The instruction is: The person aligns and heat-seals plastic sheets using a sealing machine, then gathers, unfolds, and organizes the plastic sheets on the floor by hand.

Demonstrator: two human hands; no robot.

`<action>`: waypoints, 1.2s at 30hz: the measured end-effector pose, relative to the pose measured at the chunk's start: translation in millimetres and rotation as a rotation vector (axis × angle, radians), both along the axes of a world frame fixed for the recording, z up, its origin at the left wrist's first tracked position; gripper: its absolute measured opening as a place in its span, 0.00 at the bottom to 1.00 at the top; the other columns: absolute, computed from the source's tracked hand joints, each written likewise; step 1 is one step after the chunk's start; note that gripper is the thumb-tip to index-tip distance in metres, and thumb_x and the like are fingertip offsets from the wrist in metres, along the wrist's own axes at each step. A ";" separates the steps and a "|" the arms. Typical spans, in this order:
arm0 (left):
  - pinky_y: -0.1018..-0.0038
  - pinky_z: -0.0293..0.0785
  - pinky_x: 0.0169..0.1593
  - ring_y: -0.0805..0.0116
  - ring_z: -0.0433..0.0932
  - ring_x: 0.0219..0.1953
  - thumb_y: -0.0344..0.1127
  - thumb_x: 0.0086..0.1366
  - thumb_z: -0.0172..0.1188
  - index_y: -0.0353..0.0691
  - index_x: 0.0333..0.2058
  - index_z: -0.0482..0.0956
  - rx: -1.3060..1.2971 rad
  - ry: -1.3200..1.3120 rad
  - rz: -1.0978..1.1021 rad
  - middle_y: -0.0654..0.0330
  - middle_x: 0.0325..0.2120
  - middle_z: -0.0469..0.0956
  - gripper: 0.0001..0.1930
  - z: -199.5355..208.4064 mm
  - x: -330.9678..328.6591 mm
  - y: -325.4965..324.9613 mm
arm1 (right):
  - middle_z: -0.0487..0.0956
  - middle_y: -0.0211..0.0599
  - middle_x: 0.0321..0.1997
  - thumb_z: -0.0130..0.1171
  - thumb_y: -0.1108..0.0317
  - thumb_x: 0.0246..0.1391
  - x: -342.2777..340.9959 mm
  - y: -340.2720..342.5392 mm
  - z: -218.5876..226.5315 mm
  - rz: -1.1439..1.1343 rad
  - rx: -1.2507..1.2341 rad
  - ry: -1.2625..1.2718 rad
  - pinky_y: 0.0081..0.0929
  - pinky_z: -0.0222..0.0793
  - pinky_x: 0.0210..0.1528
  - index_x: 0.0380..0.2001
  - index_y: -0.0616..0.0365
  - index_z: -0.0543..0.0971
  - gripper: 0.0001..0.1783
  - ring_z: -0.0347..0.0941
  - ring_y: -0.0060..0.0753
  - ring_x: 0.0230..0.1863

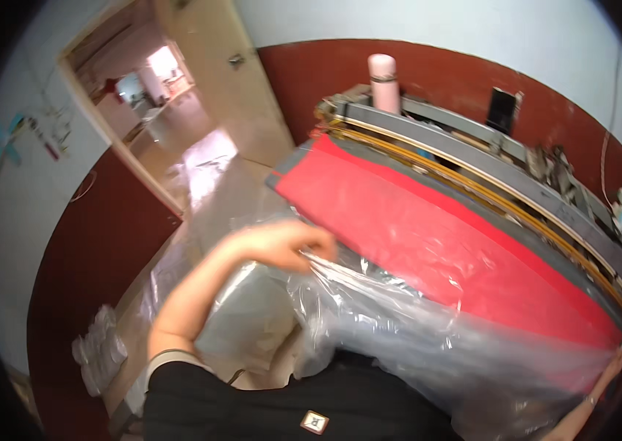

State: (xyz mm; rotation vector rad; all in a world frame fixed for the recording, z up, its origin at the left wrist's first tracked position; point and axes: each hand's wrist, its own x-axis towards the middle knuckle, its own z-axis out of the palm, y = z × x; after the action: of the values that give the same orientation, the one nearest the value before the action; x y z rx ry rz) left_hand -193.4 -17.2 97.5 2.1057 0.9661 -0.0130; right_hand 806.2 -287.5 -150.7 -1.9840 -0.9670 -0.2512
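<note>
Clear, crinkled plastic film (369, 316), apparently one sheet, lies bunched at the near side and spreads right over a smooth red sheet (399, 220). The left hand (285, 242), blurred, is closed on a gathered fold; the right hand (614, 364) is at the red sheet's right end, its grip too small to tell. The film seems partly spread: the paler, glossy red looks covered, the far strip bare, the near folds not yet flat. Beyond this one red sheet on the grey counter (286, 162) are one long grey beam (428, 140) and one upright pink roll (383, 88).
</note>
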 end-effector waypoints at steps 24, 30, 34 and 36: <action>0.74 0.69 0.34 0.71 0.74 0.30 0.22 0.47 0.50 0.35 0.31 0.73 0.372 -0.176 0.703 0.61 0.25 0.75 0.10 76.8 -140.2 105.5 | 0.70 0.31 0.24 0.46 0.51 0.58 -80.3 37.4 23.7 -0.090 0.025 0.013 0.22 0.60 0.36 0.28 0.66 0.73 0.24 0.63 0.25 0.29; 0.65 0.69 0.48 0.56 0.71 0.46 0.29 0.51 0.54 0.41 0.40 0.74 1.627 0.154 -0.270 0.57 0.39 0.75 0.15 -2.8 -27.2 71.1 | 0.70 0.32 0.25 0.45 0.49 0.58 -71.7 26.3 24.0 -0.136 0.021 0.028 0.22 0.60 0.37 0.29 0.67 0.73 0.26 0.63 0.25 0.29; 0.63 0.71 0.41 0.51 0.73 0.43 0.25 0.52 0.47 0.41 0.55 0.62 0.482 0.737 0.397 0.46 0.48 0.69 0.28 -80.3 -39.9 85.7 | 0.70 0.32 0.24 0.46 0.48 0.58 -74.3 30.5 29.3 -0.129 0.009 0.046 0.22 0.61 0.36 0.30 0.67 0.73 0.27 0.63 0.25 0.29; 0.62 0.71 0.42 0.49 0.72 0.44 0.23 0.51 0.45 0.40 0.56 0.61 0.534 0.727 0.425 0.45 0.49 0.67 0.29 -101.3 -74.3 95.0 | 0.70 0.32 0.25 0.46 0.48 0.58 -72.5 29.1 23.6 -0.129 0.015 0.055 0.22 0.61 0.36 0.29 0.67 0.73 0.27 0.63 0.25 0.29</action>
State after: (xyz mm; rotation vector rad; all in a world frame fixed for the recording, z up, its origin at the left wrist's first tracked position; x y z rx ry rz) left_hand -267.7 77.8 -3.8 2.3600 2.0218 -0.3600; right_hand 733.6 -258.4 -127.1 -2.0318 -0.8015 -0.2731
